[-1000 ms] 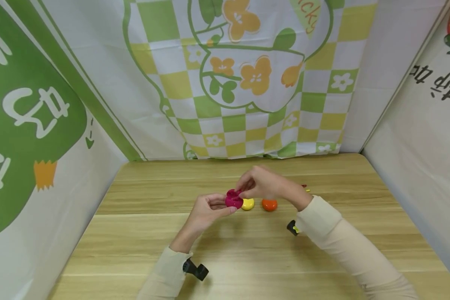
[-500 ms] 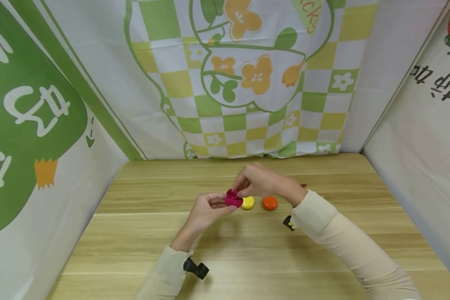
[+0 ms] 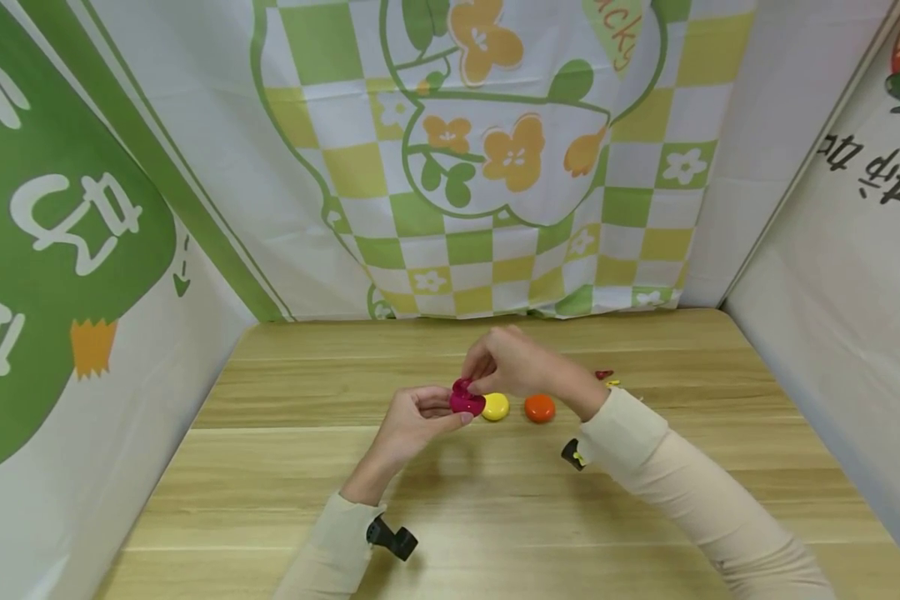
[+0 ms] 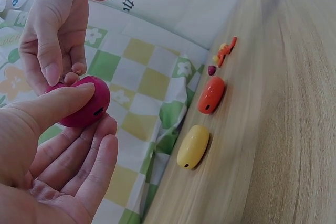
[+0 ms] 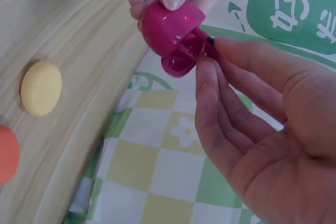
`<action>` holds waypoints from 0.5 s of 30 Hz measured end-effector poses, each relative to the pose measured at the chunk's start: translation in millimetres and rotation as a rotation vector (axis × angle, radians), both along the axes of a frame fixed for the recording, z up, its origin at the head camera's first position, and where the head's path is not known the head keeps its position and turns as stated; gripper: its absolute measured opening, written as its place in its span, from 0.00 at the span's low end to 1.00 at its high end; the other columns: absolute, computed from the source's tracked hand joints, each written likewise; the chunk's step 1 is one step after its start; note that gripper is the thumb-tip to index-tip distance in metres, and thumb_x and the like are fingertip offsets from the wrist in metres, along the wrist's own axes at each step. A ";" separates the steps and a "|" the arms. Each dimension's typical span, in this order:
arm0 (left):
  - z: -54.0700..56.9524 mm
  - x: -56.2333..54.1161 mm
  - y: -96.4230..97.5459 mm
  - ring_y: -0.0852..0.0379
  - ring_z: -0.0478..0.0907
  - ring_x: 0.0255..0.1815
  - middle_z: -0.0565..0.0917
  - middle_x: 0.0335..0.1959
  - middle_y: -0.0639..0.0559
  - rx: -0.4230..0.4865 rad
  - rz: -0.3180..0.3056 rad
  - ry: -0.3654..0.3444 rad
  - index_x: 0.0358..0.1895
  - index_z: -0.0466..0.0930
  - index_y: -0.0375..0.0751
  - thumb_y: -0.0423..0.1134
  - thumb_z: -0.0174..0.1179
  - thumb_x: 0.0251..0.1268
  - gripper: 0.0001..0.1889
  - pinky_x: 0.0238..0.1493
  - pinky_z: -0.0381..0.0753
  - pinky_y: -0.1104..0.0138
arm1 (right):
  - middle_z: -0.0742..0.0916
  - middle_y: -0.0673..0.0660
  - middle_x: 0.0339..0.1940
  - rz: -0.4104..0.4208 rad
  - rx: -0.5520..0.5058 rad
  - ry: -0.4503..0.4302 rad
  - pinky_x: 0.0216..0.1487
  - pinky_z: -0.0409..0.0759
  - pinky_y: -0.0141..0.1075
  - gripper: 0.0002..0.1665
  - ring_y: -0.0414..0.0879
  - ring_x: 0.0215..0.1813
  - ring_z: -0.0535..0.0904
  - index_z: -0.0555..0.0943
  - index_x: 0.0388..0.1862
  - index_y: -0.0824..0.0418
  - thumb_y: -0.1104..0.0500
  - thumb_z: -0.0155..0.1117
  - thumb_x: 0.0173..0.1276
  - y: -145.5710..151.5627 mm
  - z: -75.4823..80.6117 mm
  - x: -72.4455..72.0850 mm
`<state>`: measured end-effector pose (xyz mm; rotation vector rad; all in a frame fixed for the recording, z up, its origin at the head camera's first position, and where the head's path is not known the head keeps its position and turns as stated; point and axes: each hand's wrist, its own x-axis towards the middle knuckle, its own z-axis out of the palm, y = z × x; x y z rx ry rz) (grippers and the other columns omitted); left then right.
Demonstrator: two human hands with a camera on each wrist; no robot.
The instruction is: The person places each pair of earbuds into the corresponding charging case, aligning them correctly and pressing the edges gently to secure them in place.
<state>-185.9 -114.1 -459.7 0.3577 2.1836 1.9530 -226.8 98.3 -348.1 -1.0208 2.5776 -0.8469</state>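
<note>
My left hand (image 3: 412,421) holds a glossy magenta earbud case (image 3: 467,404) above the table, thumb across its top and fingers beneath. The lid stands open, and in the right wrist view the hollows inside the case (image 5: 170,24) show. At the open side my right hand (image 3: 513,362) pinches a small magenta earbud (image 5: 211,51) with a dark spot, between thumb and fingertips. The earbud is at the case's mouth; how far it sits inside is hidden by the fingers. Behind the magenta case lie a yellow case (image 3: 496,407) and an orange case (image 3: 540,407), both closed.
Loose earbuds lie beyond the right wrist, among them a dark red one (image 3: 604,374) and a yellow one (image 3: 612,383); orange earbuds (image 4: 227,51) show in the left wrist view. The wooden table (image 3: 495,517) meets a checkered cloth (image 3: 495,250) at its far edge.
My right hand and forearm have shifted slightly left, closer over the case. More of the loose earbuds shows past the right wrist. My left hand and the case have barely moved.
</note>
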 end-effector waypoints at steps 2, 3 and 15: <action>0.3 0.2 -0.1 0.54 0.91 0.46 0.92 0.50 0.38 0.002 -0.001 -0.001 0.52 0.88 0.32 0.34 0.76 0.64 0.16 0.51 0.91 0.67 | 0.94 0.51 0.34 -0.012 -0.011 0.012 0.42 0.88 0.28 0.02 0.36 0.36 0.89 0.92 0.38 0.61 0.64 0.77 0.67 -0.5 -1.5 1.0; 0.3 0.4 -0.2 0.54 0.91 0.46 0.92 0.50 0.38 0.003 -0.001 -0.001 0.52 0.88 0.32 0.34 0.76 0.64 0.16 0.51 0.91 0.67 | 0.94 0.51 0.33 -0.021 -0.014 0.016 0.41 0.88 0.27 0.02 0.36 0.35 0.88 0.92 0.38 0.61 0.64 0.77 0.67 -1.0 -2.3 1.6; -3.4 -0.2 -1.2 0.52 0.91 0.47 0.92 0.51 0.38 0.002 -0.007 0.003 0.54 0.88 0.32 0.35 0.75 0.65 0.17 0.52 0.90 0.68 | 0.94 0.51 0.33 -0.208 -0.051 -0.047 0.36 0.87 0.30 0.03 0.39 0.33 0.88 0.93 0.36 0.60 0.64 0.75 0.69 -12.1 -7.4 15.0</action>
